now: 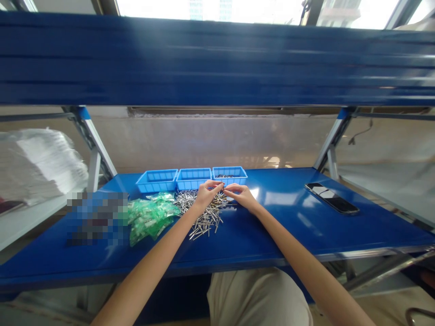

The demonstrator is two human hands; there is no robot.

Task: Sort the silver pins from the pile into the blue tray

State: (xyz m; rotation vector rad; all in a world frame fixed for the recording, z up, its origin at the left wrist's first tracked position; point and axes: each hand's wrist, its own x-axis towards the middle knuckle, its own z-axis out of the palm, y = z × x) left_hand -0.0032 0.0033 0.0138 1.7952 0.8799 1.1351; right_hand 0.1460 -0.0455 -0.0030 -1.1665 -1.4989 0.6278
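Head view, nearest first: below the hands, a leg in pale trousers (258, 299) sits under the front edge of the blue bench (238, 246). Both forearms reach forward over that edge and slant inward, so the hands meet low above the bench. A loose heap of metal rods (202, 226) lies under and to the left of the hands, presumably kept there so that pieces stay within easy reach. Left of the heap, touching or nearly so, are crumpled green plastic bags (149, 219).

The left hand (206, 194) and right hand (243, 195) face each other, wrists bent slightly, fingertips almost touching. Each is drawn into a near-closed pinch on a small piece (223, 185); its kind is too small to tell. Such a fingertip grip probably suits something so slight.

Well to the right of the hands, a phone (331, 198) lies flat. Just beyond the hands, three blue bins (193, 183) stand in a row, the right-hand one holding small dark pieces (224, 176).
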